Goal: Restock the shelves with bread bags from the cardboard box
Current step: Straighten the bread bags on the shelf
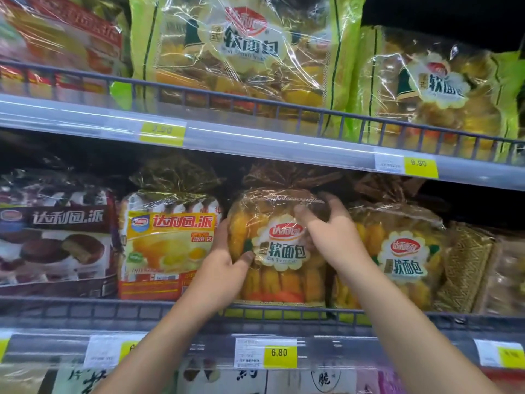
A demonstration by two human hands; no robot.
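Brown-topped bread bag (pixel 279 240) with red logo; yellow pie bag (pixel 167 237); green-edged bags (pixel 241 49) above; yellow price tags (pixel 279 353).

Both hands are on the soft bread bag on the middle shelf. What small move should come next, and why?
Probably ease the bread bag a little further back and let go. The left hand grips its left edge and the right hand its top, and its base already sits behind the wire rail, between the yellow pie pack and a matching bag.
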